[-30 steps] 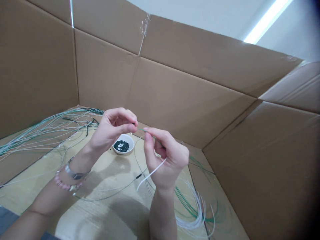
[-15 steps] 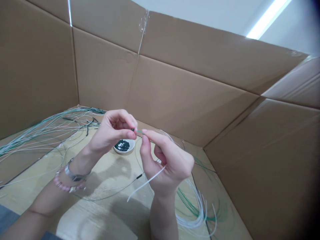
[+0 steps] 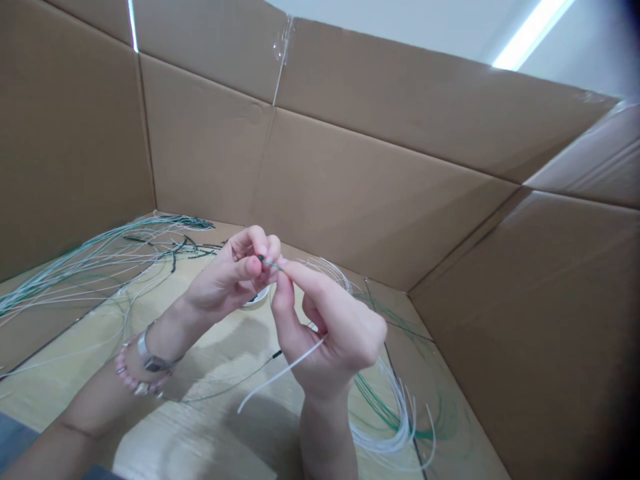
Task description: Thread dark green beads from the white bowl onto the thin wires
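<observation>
My left hand (image 3: pixel 231 279) is closed in a pinch on a tiny dark green bead (image 3: pixel 261 258) at its fingertips. My right hand (image 3: pixel 327 327) is closed on a thin green wire (image 3: pixel 273 265), whose tip meets the bead. A white strand (image 3: pixel 277 375) hangs out below my right palm toward the left. The two hands touch at the fingertips, above the wooden tabletop (image 3: pixel 200 427). A small white dish (image 3: pixel 257 298) sits behind my left hand, mostly hidden by it.
Tall cardboard walls (image 3: pixel 380 193) surround the table on all sides. Long green and white wires (image 3: pixel 95 257) lie spread at the left. A looped bundle of green and white wires (image 3: pixel 395 420) lies at the right. A thin dark wire (image 3: pixel 235 380) curves under my hands.
My left hand has turned and closed in on the wire tip, now covering the dish. My right hand has shifted slightly left, and the white strand hangs lower.
</observation>
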The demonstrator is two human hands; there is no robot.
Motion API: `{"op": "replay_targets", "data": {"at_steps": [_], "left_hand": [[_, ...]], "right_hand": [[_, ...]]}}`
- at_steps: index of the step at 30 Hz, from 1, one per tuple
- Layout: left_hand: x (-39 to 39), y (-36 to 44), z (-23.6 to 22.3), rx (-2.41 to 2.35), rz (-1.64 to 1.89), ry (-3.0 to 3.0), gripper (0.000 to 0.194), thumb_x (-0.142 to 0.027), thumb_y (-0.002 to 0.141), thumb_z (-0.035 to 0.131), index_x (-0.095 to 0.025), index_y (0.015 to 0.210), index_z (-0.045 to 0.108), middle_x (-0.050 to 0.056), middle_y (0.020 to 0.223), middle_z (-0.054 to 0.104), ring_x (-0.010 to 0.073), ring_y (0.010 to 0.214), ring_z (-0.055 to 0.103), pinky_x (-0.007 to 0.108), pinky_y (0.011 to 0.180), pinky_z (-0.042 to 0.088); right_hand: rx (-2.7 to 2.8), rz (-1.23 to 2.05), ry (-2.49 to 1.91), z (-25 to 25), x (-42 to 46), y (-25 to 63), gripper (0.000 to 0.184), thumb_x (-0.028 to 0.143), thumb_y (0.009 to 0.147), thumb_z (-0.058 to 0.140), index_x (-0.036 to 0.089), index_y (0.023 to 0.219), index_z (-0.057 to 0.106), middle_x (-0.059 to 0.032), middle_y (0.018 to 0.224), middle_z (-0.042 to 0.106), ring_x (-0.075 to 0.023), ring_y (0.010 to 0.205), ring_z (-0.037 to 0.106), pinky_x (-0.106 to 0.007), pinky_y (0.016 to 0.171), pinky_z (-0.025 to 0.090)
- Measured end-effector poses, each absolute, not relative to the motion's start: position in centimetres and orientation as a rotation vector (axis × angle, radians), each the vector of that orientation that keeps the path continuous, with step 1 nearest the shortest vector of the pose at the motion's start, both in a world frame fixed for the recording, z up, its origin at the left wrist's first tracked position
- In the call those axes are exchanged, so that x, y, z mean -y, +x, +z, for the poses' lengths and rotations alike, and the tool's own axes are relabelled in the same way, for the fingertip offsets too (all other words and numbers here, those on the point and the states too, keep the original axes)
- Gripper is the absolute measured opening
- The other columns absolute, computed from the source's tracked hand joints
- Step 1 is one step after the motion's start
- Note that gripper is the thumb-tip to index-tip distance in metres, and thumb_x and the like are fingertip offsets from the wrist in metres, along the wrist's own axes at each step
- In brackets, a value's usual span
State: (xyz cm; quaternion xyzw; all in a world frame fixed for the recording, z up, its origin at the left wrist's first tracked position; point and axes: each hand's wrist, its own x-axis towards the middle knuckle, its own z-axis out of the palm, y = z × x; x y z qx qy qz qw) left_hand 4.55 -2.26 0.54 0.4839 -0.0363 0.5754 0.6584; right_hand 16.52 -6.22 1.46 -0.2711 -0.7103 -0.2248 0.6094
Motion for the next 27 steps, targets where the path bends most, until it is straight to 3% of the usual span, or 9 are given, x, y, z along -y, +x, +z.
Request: {"op": "replay_targets", "data": {"at_steps": [11,27], "left_hand": [[2.17,4.41,0.59,0.054,1.319,1.152,0.032,-0.033,0.064,0.081,-0.019,0.059,0.053,-0.005,0.057,0.037,0.0047,0.048,0.037,0.012,0.046,0.041],[2.13,4.38,0.58,0.019,1.399,1.242,0.029,-0.031,0.066,0.08,-0.019,0.061,0.053,-0.006,0.057,0.045,0.0038,0.047,0.04,0.014,0.047,0.041]], "right_hand": [[1.659,-0.504,-0.682,1.5,6.57,16.55,0.014,0.011,0.08,0.062,0.023,0.088,0.063,0.0054,0.061,0.065,-0.0051,0.047,0.055,-0.02,0.042,0.041],[1.621,-0.533,-0.7,1.36,6.76,16.46,0.01,0.013,0.08,0.063,0.022,0.085,0.064,0.0052,0.055,0.061,-0.0055,0.044,0.052,-0.02,0.042,0.04]]}}
